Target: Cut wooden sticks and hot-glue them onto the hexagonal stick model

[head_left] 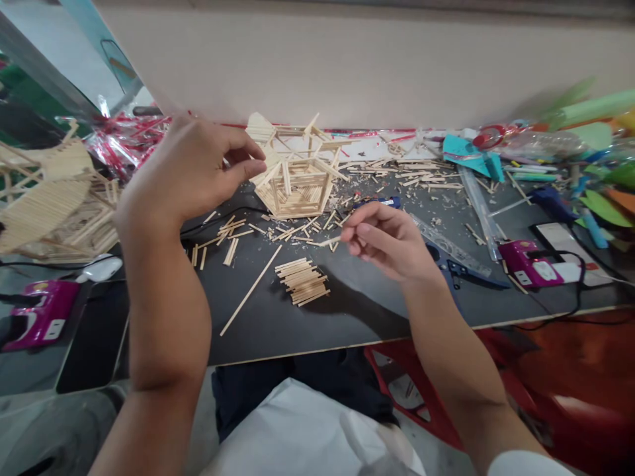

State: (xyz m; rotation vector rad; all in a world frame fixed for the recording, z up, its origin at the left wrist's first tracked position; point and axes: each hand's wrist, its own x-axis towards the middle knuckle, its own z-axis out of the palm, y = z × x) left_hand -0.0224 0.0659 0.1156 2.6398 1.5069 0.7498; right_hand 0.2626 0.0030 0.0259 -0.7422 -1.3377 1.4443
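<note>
My right hand [384, 241] pinches a short thin wooden stick [330, 242] above the dark table. Raised at the left, my left hand [208, 158] has its fingers bent and slightly apart, with nothing visible between them, beside a hexagonal stick model [297, 182]. Below the hands, a stack of short sticks [302, 282] lies in a row. One long stick [251, 291] lies slanted to the left of that stack.
Loose stick pieces [421, 175] litter the table's back. At the left stand another stick model [54, 198], a magenta power socket [42, 314] and a dark phone [94, 337]. Dark blue pliers [469, 271], a clear ruler [454, 248] and a second magenta socket [530, 264] lie right.
</note>
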